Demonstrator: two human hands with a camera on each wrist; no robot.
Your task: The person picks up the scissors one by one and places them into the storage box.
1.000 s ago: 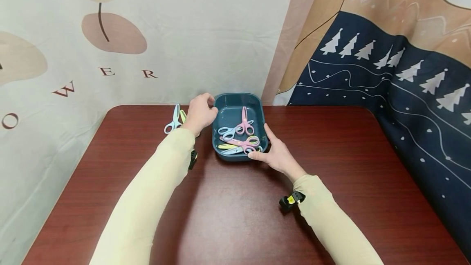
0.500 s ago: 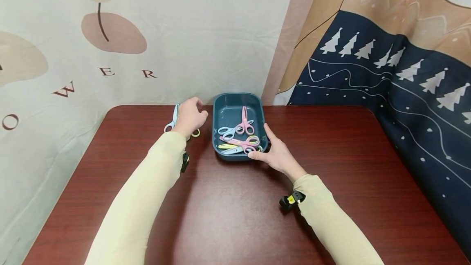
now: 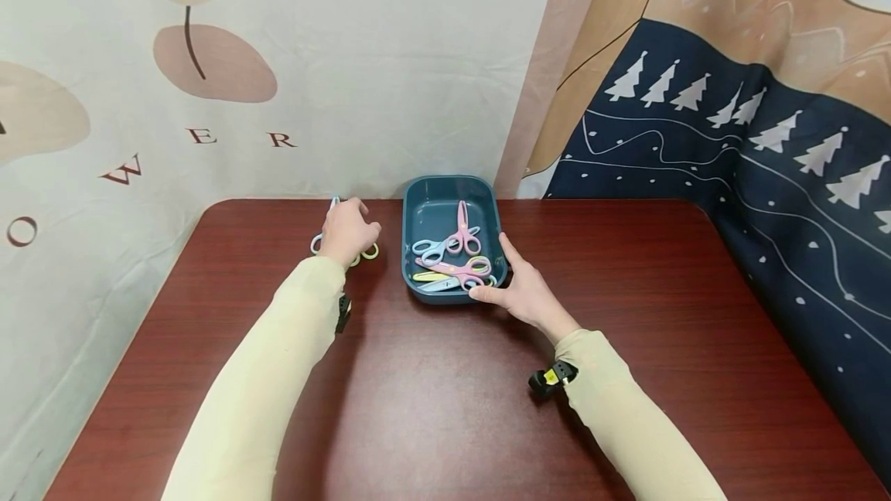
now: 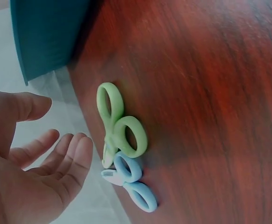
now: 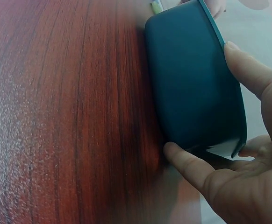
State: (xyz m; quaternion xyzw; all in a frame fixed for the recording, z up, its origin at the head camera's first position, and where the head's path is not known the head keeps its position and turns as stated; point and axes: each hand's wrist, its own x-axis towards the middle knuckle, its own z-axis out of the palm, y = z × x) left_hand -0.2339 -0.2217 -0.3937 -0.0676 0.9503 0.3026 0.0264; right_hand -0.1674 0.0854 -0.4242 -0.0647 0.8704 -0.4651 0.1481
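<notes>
In the head view, a dark teal box (image 3: 433, 211) stands at the table's back edge. Pink scissors (image 3: 462, 219) and several other scissors in blue, pink and yellow lie in its near half. The right hand (image 3: 525, 291) holds the box's near right corner between thumb and fingers. Left of the box, the left hand (image 3: 348, 232) hovers over two pairs of scissors and partly hides them in the head view. The left wrist view shows green scissors (image 4: 113, 132) beside light blue scissors (image 4: 125, 182), both apart from the hand's loosely bent fingers.
The dark red wooden table (image 3: 431, 393) reaches toward the person. Behind its back edge hangs a pale printed cloth (image 3: 390, 99), with a navy cloth with white trees (image 3: 654, 145) at the right. Each wrist wears a small black camera (image 3: 550, 379).
The left hand has moved left and down, from beside the box's rim to over the loose scissors. The right hand and the box have stayed in place.
</notes>
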